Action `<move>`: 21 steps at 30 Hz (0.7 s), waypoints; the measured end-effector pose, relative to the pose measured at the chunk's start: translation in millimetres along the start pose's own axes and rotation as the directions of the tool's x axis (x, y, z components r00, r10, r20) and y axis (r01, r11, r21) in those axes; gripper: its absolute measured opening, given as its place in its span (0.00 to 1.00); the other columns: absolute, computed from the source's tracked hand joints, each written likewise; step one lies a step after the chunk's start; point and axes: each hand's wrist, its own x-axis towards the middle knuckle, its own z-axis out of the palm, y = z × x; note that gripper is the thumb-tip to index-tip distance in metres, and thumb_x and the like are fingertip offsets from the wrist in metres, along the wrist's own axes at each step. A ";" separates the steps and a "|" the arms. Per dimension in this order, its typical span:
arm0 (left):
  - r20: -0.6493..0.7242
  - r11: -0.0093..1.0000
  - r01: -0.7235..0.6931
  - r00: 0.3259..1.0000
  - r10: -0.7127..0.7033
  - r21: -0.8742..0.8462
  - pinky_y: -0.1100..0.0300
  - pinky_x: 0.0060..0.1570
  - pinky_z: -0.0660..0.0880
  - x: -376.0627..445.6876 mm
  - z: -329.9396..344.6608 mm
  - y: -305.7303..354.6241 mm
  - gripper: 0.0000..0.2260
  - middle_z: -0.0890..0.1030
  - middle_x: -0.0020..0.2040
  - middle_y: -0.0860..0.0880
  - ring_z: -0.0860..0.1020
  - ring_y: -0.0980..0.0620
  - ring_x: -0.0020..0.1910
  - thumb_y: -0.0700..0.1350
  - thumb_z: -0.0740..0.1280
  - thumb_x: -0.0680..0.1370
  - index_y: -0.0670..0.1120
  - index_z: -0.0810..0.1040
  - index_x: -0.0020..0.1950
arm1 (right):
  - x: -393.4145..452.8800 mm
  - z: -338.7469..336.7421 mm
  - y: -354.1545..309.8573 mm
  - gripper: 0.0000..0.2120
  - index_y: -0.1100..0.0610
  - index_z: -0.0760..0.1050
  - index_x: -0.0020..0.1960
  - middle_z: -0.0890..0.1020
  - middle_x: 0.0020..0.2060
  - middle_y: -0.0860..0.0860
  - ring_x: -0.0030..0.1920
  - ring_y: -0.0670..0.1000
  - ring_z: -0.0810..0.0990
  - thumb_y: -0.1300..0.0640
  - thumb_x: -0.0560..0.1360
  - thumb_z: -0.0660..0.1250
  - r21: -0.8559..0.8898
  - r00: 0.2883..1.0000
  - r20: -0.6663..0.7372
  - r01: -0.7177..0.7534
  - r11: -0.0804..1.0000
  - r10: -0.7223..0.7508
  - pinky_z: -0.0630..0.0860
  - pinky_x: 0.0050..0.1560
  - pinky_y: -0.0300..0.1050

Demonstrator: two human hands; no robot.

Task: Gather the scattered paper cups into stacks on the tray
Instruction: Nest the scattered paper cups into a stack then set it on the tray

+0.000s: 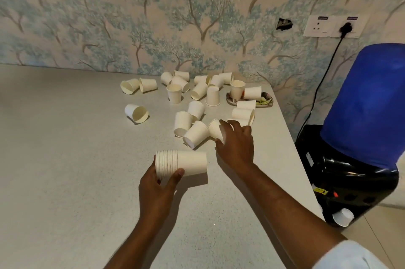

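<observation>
Nearest, the left hand (156,183) holds one nested stack of cups (180,163) sideways above the bench (65,159), its grip closed around the rim end, where roughly a dozen rims show. Just beyond, the right hand (235,143) has its grip around a single cup (215,129) lying on its side. Farther back about twenty loose white paper cups lie scattered, most tipped over, a few upright or inverted. At the far right edge sits one patterned tray (266,102), with two cups on it.
</observation>
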 end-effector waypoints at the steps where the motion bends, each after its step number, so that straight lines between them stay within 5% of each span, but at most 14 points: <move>1: -0.002 1.000 -0.005 1.000 0.005 -0.001 0.44 0.57 0.81 2.3 -2.2 0.1 0.24 0.83 0.58 0.46 0.82 0.45 0.58 0.46 0.77 0.72 0.44 0.77 0.67 | 3.3 3.2 -1.3 0.30 0.47 0.70 0.74 0.77 0.68 0.49 0.61 0.57 0.72 0.45 0.73 0.73 -0.023 1.000 -0.010 0.015 1.000 -0.015 0.74 0.57 0.52; 7: 0.021 0.999 -0.011 1.000 0.012 -0.031 0.53 0.53 0.82 14.8 -9.7 -2.5 0.21 0.84 0.54 0.52 0.83 0.53 0.54 0.45 0.78 0.72 0.47 0.79 0.64 | -0.1 12.3 -2.6 0.27 0.50 0.73 0.66 0.81 0.56 0.52 0.55 0.55 0.75 0.42 0.71 0.74 -0.076 0.998 -0.064 -0.005 0.997 0.000 0.75 0.51 0.51; 14: 0.059 0.999 -0.019 0.998 0.021 -0.041 0.65 0.41 0.80 39.9 -18.7 -7.1 0.18 0.84 0.51 0.55 0.83 0.57 0.49 0.47 0.78 0.71 0.53 0.79 0.59 | -22.3 -9.0 -1.6 0.31 0.53 0.69 0.68 0.78 0.60 0.53 0.56 0.55 0.77 0.45 0.70 0.76 0.281 0.978 -0.124 -0.128 0.951 0.168 0.77 0.50 0.49; 17: 0.063 0.999 -0.010 0.998 0.013 -0.054 0.66 0.39 0.79 51.1 -21.2 -8.7 0.18 0.83 0.51 0.56 0.82 0.57 0.50 0.47 0.77 0.72 0.55 0.78 0.58 | -33.1 -23.7 3.5 0.27 0.50 0.71 0.66 0.77 0.60 0.50 0.52 0.51 0.80 0.52 0.71 0.78 0.606 0.965 -0.025 -0.193 0.772 0.260 0.76 0.43 0.39; 21: 0.090 0.994 0.005 0.996 0.005 -0.110 0.69 0.35 0.79 64.2 -20.9 -11.0 0.19 0.83 0.53 0.53 0.82 0.54 0.51 0.46 0.76 0.73 0.51 0.77 0.62 | -53.5 -34.4 3.8 0.22 0.50 0.76 0.64 0.80 0.59 0.51 0.52 0.56 0.84 0.62 0.73 0.75 0.862 0.949 0.224 -0.299 0.409 0.221 0.82 0.39 0.41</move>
